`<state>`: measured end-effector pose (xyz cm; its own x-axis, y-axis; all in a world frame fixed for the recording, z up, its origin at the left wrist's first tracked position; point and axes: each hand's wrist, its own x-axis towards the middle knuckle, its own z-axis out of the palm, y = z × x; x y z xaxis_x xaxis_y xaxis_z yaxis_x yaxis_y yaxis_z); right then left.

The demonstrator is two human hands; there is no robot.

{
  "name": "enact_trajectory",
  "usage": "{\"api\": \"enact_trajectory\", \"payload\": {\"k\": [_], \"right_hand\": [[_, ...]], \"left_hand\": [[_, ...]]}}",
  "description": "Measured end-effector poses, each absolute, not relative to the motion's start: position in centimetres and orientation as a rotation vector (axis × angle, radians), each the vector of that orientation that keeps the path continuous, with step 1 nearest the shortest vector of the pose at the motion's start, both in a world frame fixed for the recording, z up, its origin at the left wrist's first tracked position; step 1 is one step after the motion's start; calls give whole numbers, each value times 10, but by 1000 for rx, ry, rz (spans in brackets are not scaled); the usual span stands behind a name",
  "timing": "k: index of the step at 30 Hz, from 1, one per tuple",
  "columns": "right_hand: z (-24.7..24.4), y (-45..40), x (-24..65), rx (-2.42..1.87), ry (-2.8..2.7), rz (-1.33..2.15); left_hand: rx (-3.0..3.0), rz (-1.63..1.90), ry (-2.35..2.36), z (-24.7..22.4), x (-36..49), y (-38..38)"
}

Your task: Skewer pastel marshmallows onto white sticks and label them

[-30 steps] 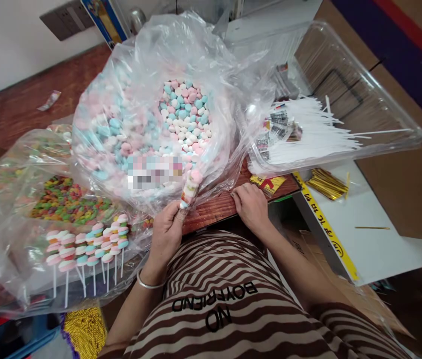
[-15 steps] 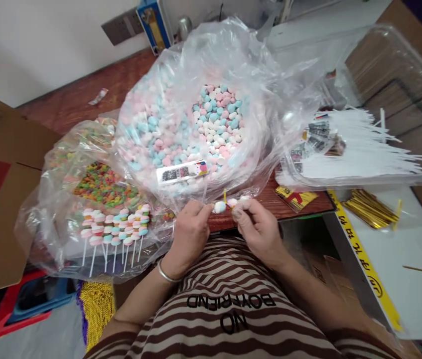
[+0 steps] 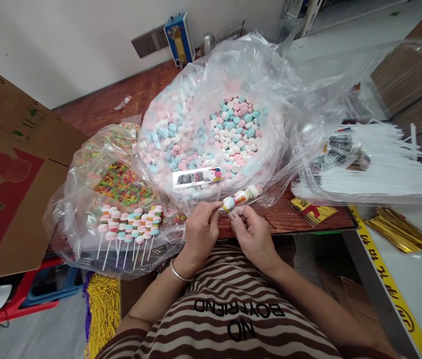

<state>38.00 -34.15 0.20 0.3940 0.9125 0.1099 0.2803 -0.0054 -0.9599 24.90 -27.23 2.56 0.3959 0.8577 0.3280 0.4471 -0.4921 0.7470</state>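
Note:
A marshmallow skewer [image 3: 247,193] in a clear printed wrapper points up and right over the table's front edge. My left hand [image 3: 200,228] is closed, pinching its lower end, where the stick is mostly hidden by the fingers. Round the wrapper's neck, just below the lowest marshmallow, sits a yellow twist tie [image 3: 226,208]. Thumb and fingers of my right hand [image 3: 252,235] pinch together at that tie, covering its ends. Directly behind the hands lies a big clear bag of pastel marshmallows [image 3: 235,124], with a flat printed wrapper [image 3: 197,177] on it.
Unwrapped candy skewers [image 3: 130,224] lie in a row at left on a bag of colourful gummies [image 3: 119,182]. White sticks [image 3: 375,164] fill a clear plastic tub at right. Gold twist ties [image 3: 401,229] and a gold packet [image 3: 312,210] lie nearby. A cardboard box [image 3: 57,144] stands left.
The skewer has turned from nearly level to slanting up and right. My right hand has moved off its marshmallows to the neck, and the tie's upright end no longer shows. The camera view has shifted.

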Motion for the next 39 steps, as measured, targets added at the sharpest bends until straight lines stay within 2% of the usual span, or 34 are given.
{"api": "enact_trajectory", "payload": {"k": [6, 13, 17, 21, 28, 30, 32, 35, 37, 39], "right_hand": [[-7, -327, 382, -1598, -1181, 500], [9, -321, 392, -1396, -1255, 567], [14, -322, 387, -1392, -1208, 712], [13, -319, 382, -1443, -1150, 605], [11, -316, 388, -1464, -1118, 542], [9, -319, 386, -1367, -1063, 718], [8, -323, 381, -1171, -995, 1057], [10, -326, 376, -950, -941, 1413], [17, -326, 382, -992, -979, 1308], [29, -324, 393, -1152, -1067, 985]], "left_hand": [[851, 716, 949, 34, 263, -266], [679, 766, 873, 38, 266, -263], [732, 805, 902, 33, 269, -264], [896, 886, 939, 27, 271, -270], [1848, 1020, 1049, 16, 261, -269], [1979, 1117, 944, 14, 258, -261], [2015, 1184, 786, 17, 253, -250], [2128, 1152, 603, 35, 242, -241], [2224, 1219, 683, 53, 233, -246], [2240, 1343, 770, 68, 227, -258]]}}
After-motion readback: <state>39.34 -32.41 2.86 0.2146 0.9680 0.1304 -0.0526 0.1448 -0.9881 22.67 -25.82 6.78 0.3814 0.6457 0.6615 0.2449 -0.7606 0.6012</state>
